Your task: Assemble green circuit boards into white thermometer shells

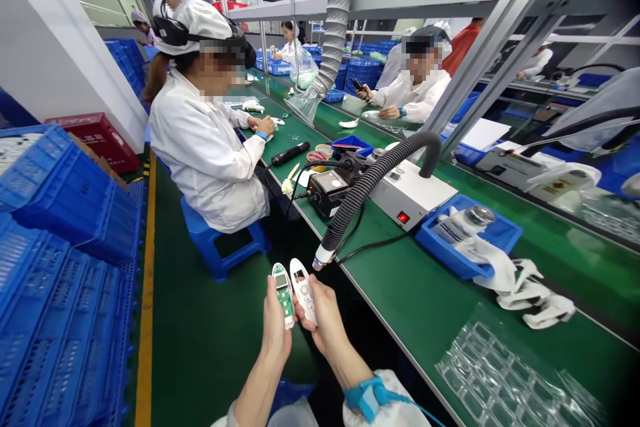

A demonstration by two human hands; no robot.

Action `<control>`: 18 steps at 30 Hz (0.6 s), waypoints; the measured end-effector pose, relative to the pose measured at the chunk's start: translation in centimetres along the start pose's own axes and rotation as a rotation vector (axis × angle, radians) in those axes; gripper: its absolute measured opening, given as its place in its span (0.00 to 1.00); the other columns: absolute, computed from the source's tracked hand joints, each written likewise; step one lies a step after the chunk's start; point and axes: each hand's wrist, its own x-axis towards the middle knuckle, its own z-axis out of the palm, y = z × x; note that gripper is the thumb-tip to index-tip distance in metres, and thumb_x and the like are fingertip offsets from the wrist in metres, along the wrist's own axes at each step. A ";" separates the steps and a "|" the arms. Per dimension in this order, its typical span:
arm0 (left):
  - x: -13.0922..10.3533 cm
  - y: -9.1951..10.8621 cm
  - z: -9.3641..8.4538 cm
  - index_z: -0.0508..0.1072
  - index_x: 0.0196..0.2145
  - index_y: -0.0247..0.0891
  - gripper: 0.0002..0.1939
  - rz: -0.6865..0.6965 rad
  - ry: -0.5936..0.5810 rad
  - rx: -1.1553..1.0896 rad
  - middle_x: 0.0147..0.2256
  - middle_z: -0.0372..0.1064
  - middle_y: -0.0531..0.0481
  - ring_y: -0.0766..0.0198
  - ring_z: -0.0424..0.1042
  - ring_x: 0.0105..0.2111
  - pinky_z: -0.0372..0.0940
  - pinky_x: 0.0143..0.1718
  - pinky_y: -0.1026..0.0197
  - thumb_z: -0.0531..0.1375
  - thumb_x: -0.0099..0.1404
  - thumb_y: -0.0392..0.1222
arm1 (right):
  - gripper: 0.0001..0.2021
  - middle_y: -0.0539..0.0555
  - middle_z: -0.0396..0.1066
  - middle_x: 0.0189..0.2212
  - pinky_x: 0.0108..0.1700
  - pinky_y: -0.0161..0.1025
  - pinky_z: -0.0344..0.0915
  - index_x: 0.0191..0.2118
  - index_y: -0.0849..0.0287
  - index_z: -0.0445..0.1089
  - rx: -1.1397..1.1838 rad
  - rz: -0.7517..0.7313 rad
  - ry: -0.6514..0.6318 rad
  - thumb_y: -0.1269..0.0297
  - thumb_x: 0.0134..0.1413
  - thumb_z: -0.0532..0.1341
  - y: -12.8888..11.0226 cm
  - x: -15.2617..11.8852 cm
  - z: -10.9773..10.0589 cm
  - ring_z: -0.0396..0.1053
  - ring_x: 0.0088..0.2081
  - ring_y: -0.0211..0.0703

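My left hand grips a white shell with a green circuit board and a small grey screen in it. Close beside it, my right hand holds a white cover with a dark window and round buttons, tilted slightly to the left. Both pieces are held upright over the floor, in front of the bench edge. A blue band circles my right wrist. Just above the cover hangs the nozzle of a black flexible hose, not touching it.
The green bench runs along the right, bearing a white box, a blue bin and a clear plastic tray. A person in white sits at the left of the bench. Blue crates are stacked at far left.
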 end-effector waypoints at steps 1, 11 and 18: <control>-0.1 0.1 0.0 0.73 0.30 0.34 0.27 -0.002 -0.003 0.001 0.16 0.62 0.57 0.71 0.60 0.14 0.52 0.15 0.69 0.58 0.56 0.65 | 0.23 0.50 0.66 0.15 0.10 0.27 0.43 0.30 0.63 0.69 0.001 -0.002 -0.002 0.44 0.43 0.65 0.0 -0.1 0.0 0.57 0.12 0.32; 0.0 -1.2 1.9 0.75 0.31 0.33 0.26 -0.050 -0.102 0.116 0.16 0.64 0.54 0.68 0.61 0.14 0.53 0.14 0.68 0.59 0.57 0.62 | 0.26 0.51 0.67 0.14 0.09 0.24 0.41 0.33 0.65 0.68 -0.097 -0.039 0.047 0.41 0.43 0.63 -0.8 -0.9 -3.7 0.57 0.11 0.31; 0.4 -1.0 0.6 0.72 0.28 0.33 0.29 -0.018 -0.048 0.152 0.15 0.63 0.55 0.70 0.60 0.13 0.54 0.14 0.68 0.57 0.55 0.67 | 0.27 0.51 0.67 0.13 0.08 0.25 0.41 0.33 0.65 0.69 -0.094 -0.020 0.026 0.41 0.43 0.64 0.0 -0.4 -3.2 0.57 0.11 0.32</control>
